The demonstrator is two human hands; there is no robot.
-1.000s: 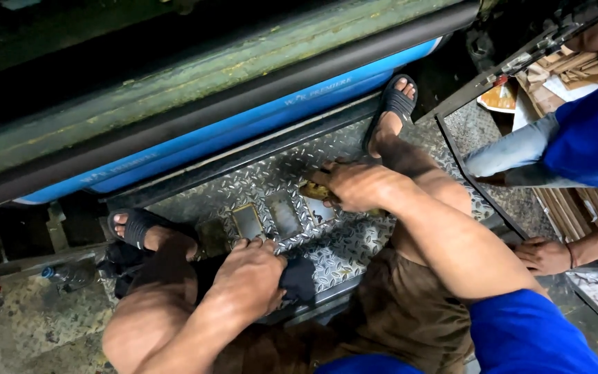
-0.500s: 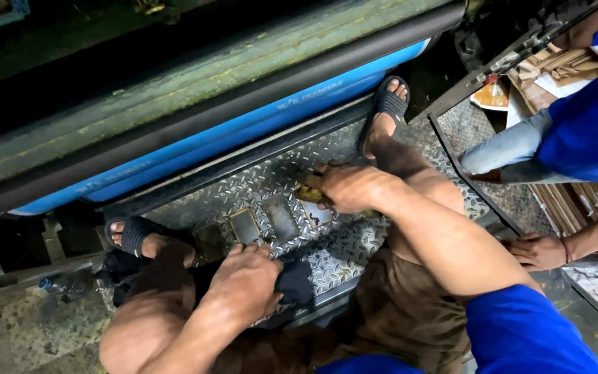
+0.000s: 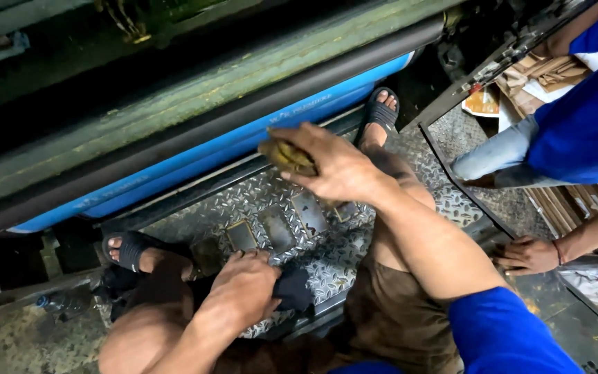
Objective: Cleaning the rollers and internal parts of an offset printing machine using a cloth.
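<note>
Centre of the frame: the right hand (image 3: 340, 166) is closed around a grimy yellowish rag (image 3: 286, 155), raised near the blue roller (image 3: 230, 142). It looks soft and light; bunching suits it. Lower centre, the left hand (image 3: 243, 287) presses a dark cloth (image 3: 293, 287) onto the tread plate (image 3: 340, 246).

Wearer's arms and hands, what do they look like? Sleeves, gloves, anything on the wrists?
Both hands bare, no gloves: left hand, right hand. Forearms bare too, nothing on the wrists. A blue short sleeve covers the right upper arm. The left arm's sleeve is out of frame.
</note>
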